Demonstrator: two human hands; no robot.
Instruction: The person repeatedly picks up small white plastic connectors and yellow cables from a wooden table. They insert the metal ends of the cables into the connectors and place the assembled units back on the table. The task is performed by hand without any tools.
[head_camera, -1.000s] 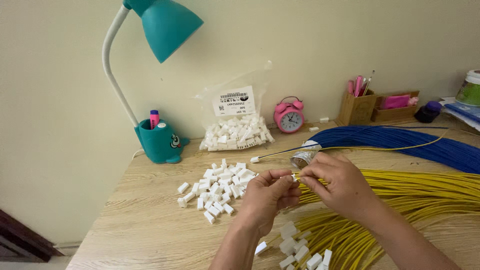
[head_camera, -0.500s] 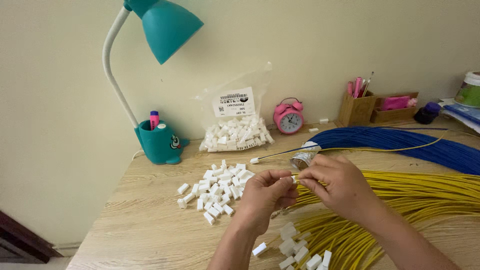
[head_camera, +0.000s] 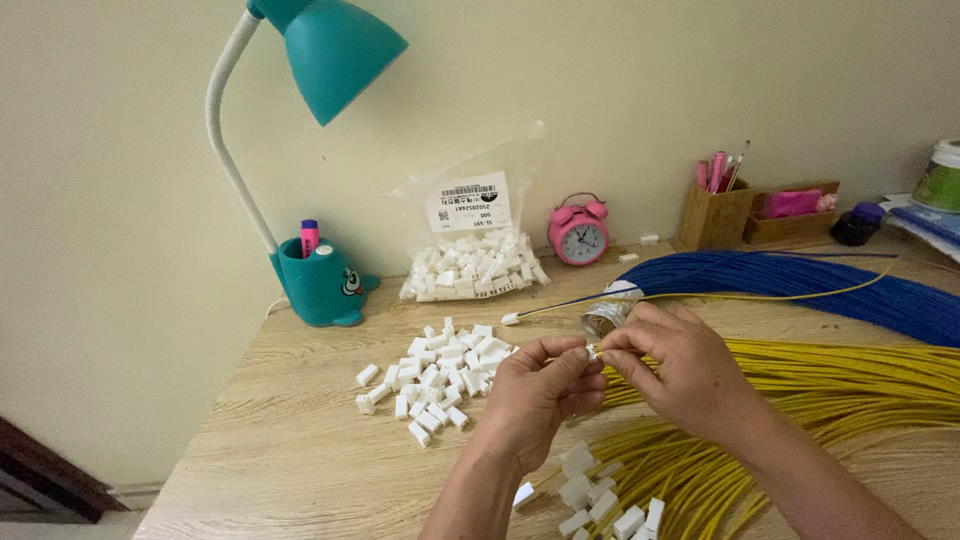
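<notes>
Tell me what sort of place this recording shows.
Probably a home desk used for small assembly piecework. A wooden table against a plain wall holds a teal desk lamp and pink alarm clock, beside bundled yellow wires and a pile of white connectors.

Cream wall (head_camera: 120, 200), wooden desk (head_camera: 300, 470)

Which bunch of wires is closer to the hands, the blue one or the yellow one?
The yellow wires. They lie right under and beside the right hand and left hand, while the blue wires lie farther back toward the wall.
</notes>
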